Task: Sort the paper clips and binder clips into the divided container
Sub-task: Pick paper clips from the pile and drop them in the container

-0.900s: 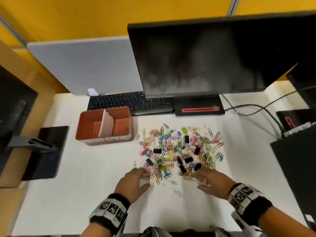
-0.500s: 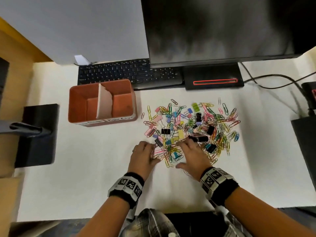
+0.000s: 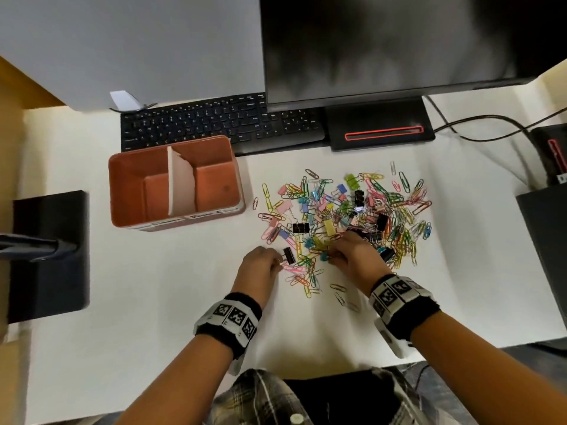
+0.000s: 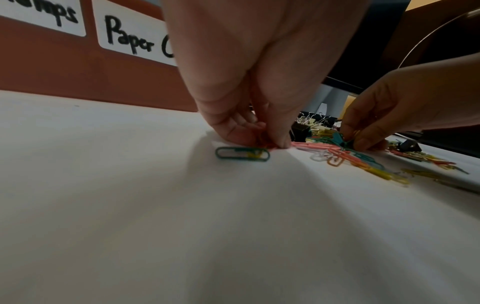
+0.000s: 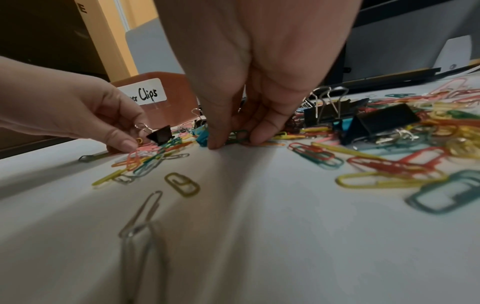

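An orange divided container (image 3: 122, 191) stands left of a mixed pile of coloured paper clips and binder clips (image 3: 346, 210); its front labels (image 4: 135, 41) show in the left wrist view. At the pile's near-left edge, my left hand (image 3: 277, 263) pinches a pink-red paper clip (image 4: 262, 140) with thumb and fingertips. A black binder clip (image 3: 288, 255) lies just beside those fingers. My right hand (image 3: 333, 259) is down on the pile's near edge, its thumb and fingers pinching a green paper clip (image 5: 237, 135). Both compartments look empty.
A black keyboard (image 3: 221, 124) and a monitor (image 3: 399, 41) on its base (image 3: 380, 130) stand behind. Cables (image 3: 478, 124) run right to a black box (image 3: 546, 234). A black stand base (image 3: 49, 253) sits left. Stray paper clips (image 3: 340, 297) lie near my right wrist.
Both hands have moved forward from the pile's near edge into it, and their fingertips have closed onto clips. The head view has dropped closer to the table.
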Demonstrator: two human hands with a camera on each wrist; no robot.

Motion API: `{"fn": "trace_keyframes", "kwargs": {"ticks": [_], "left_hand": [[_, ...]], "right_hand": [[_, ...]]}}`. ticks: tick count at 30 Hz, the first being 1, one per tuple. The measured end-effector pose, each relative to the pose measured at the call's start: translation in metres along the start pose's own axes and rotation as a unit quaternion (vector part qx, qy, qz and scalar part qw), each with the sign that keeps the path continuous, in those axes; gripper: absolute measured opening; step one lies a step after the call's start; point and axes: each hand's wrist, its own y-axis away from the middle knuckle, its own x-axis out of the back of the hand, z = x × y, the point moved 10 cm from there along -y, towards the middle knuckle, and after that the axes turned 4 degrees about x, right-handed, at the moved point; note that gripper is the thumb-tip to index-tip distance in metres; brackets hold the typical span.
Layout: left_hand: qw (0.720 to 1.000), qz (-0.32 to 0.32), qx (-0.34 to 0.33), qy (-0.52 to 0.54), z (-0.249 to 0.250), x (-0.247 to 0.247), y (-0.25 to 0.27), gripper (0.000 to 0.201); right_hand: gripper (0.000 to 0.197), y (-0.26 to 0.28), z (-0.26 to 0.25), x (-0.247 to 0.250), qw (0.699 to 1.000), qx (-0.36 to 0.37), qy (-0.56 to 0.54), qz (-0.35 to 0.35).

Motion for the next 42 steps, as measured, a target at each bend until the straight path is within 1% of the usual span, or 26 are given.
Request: {"fn": "trace_keyframes", "kwargs": {"ticks": [2, 5, 8, 10, 13, 15, 17, 19, 23, 26, 28, 29, 31, 33, 34, 35, 36, 38, 40, 42], "left_hand": [[1.000, 0.000, 0.006, -0.015, -0.003, -0.001, -0.001, 0.012], [0.999, 0.018, -0.015, -0.026, 0.003, 0.001, 0.001, 0.010], [0.999, 0.010, -0.027, -0.045, 0.008, 0.001, 0.004, 0.005], [0.999, 0.005, -0.023, -0.033, 0.006, 0.002, 0.003, 0.003], [1.000, -0.022, -0.010, 0.002, 0.006, 0.008, 0.005, 0.003], [0.999, -0.034, -0.002, 0.031, 0.008, 0.020, 0.012, 0.003], [0.998, -0.030, 0.001, 0.052, 0.011, 0.042, 0.019, 0.006], [0.997, 0.004, 0.006, 0.078, 0.015, 0.075, 0.024, 0.010], [0.983, 0.131, 0.004, 0.129, 0.024, 0.160, 0.019, 0.012], [0.967, 0.208, 0.009, 0.145, 0.027, 0.208, 0.001, 0.009], [0.959, 0.244, 0.021, 0.143, 0.021, 0.225, -0.015, 0.008], [0.958, 0.251, 0.030, 0.138, 0.018, 0.227, -0.022, 0.008], [0.960, 0.255, 0.043, 0.103, 0.012, 0.228, -0.029, 0.015], [0.957, 0.280, 0.020, 0.067, 0.017, 0.230, -0.019, 0.019], [0.953, 0.293, -0.001, 0.081, 0.021, 0.229, -0.010, 0.017], [0.949, 0.295, -0.019, 0.107, 0.023, 0.223, -0.001, 0.015], [0.949, 0.284, -0.036, 0.130, 0.026, 0.213, 0.006, 0.015], [0.961, 0.230, -0.061, 0.143, 0.029, 0.181, 0.012, 0.017], [0.980, 0.151, -0.059, 0.113, 0.027, 0.139, 0.006, 0.023], [0.993, 0.084, -0.046, 0.067, 0.019, 0.102, -0.004, 0.037]], "right_hand": [[0.021, 0.000, 0.001, 0.001, 1.000, -0.005, 0.007, 0.000], [0.015, 0.001, 0.002, 0.003, 1.000, -0.001, 0.003, 0.002], [0.012, 0.003, 0.006, 0.007, 1.000, -0.012, 0.010, 0.000], [0.016, 0.005, 0.009, 0.012, 1.000, -0.021, 0.006, 0.008], [0.022, 0.009, 0.009, 0.024, 1.000, -0.014, 0.000, 0.026], [0.021, 0.012, 0.004, 0.037, 0.999, -0.005, -0.002, 0.035], [0.020, 0.012, -0.007, 0.054, 0.999, 0.017, -0.009, 0.049], [0.019, 0.007, -0.030, 0.071, 0.996, 0.063, -0.012, 0.062], [0.017, -0.024, -0.096, 0.093, 0.989, 0.134, -0.008, 0.058], [0.015, -0.060, -0.149, 0.095, 0.980, 0.182, -0.021, 0.075], [0.014, -0.087, -0.178, 0.087, 0.976, 0.199, -0.039, 0.078], [0.016, -0.099, -0.187, 0.080, 0.977, 0.196, -0.049, 0.069], [0.024, -0.117, -0.198, 0.067, 0.980, 0.181, -0.071, 0.050], [0.035, -0.126, -0.195, 0.062, 0.980, 0.163, -0.103, 0.044], [0.036, -0.127, -0.186, 0.063, 0.980, 0.152, -0.115, 0.054], [0.034, -0.128, -0.175, 0.066, 0.981, 0.140, -0.117, 0.071], [0.029, -0.128, -0.160, 0.068, 0.983, 0.124, -0.105, 0.086], [0.023, -0.131, -0.127, 0.066, 0.990, 0.086, -0.069, 0.086], [0.022, -0.134, -0.101, 0.057, 0.996, 0.068, -0.026, 0.054], [0.027, -0.137, -0.094, 0.043, 0.995, 0.092, 0.028, 0.007]]}}
